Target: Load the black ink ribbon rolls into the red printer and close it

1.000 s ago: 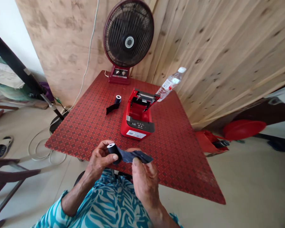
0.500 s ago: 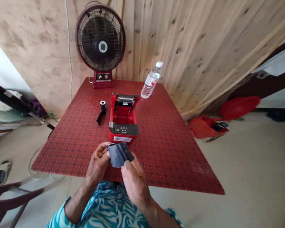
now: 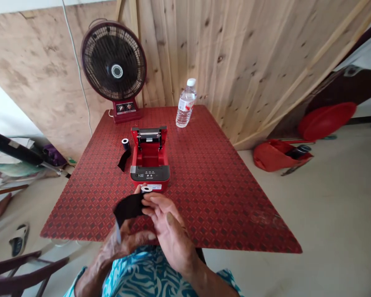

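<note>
Close to the table's front edge, my hands hold a paper roll (image 3: 146, 189) with a white ring-shaped end. A loose black strip of it curves out to the left. My left hand (image 3: 125, 243) is behind and below the strip, its thumb stretched out; most of its fingers are hidden, with one fingertip showing beside the roll. My right hand (image 3: 170, 233) has its bent fingertips on the roll's right side, the thumb raised off it. Just beyond stands a red and black receipt printer (image 3: 151, 173), lid up, its paper bay showing. A second paper roll (image 3: 125, 144) trails a black strip left of the printer.
A maroon fan (image 3: 114, 68) stands at the back left of the red patterned table (image 3: 222, 198). A water bottle (image 3: 185, 105) is at the back, against the wooden wall. On the floor to the right are a red bag (image 3: 270, 154) and a red basin (image 3: 326, 119).
The roll has been turned, so its white end now faces up and its strip hangs left. My right thumb has lifted off, and my left hand has shifted lower. The view has shifted slightly.
</note>
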{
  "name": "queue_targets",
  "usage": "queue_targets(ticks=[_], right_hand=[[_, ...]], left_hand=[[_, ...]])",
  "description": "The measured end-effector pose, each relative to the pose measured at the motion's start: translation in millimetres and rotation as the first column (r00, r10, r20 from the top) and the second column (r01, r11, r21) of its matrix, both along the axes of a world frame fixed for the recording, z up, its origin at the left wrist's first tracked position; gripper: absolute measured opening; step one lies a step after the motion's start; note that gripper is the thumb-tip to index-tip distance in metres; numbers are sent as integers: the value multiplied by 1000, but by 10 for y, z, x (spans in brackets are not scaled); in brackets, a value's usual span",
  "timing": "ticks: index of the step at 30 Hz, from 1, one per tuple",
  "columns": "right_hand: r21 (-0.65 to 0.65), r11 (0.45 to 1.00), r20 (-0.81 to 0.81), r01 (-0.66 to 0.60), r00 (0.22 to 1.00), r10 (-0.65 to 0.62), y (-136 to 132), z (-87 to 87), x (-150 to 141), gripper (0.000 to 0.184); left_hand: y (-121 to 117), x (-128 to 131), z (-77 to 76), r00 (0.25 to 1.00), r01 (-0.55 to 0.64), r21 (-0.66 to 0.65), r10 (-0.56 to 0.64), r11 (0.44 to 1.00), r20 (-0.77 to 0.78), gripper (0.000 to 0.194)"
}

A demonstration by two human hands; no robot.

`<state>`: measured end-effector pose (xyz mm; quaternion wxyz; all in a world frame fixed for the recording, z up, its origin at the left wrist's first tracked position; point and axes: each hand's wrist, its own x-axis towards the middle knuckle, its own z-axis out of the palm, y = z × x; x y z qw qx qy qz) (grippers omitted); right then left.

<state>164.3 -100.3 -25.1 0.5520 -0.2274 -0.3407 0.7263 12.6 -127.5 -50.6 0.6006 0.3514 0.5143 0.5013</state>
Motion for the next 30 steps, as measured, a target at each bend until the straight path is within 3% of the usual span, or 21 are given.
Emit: queue_targets(ticks=[3,5,8,11,14,18,22,27,30], right_hand=[[49,998,-15,-30,999,31,4,-14,-11,37],[56,998,-31,-28,999,30,27,-13,-6,35],[67,997,-10,36,999,-35,103,-24,59,34],[130,982,90,140,984,-152,201,-107,216,29],[221,949,244,227,929,-279,270,-246,452,21],[319,894,421,314,798,-431,268,-374,798,21],[346,874,532,340,697,-481,237,-460,1013,22],[319,891,593,324,665,-454,294,-653,1046,25],[294,907,613,300,669,-420,327,-728,1031,27]], left_hand=[[77,61,9,987,-51,47,57,998,-152,60],[159,60,86,979,-116,110,132,987,-157,49],[355,-25,326,948,-182,204,227,962,-224,49],[713,-154,607,893,-218,345,329,913,-307,52],[1199,-239,780,864,-27,400,222,916,-452,50],[1706,-241,774,728,316,350,12,882,-686,40],[1885,-219,660,596,474,257,-92,843,-798,34],[2028,-169,601,233,601,57,-106,797,-967,32],[2130,-117,587,156,614,18,-99,789,-983,24]])
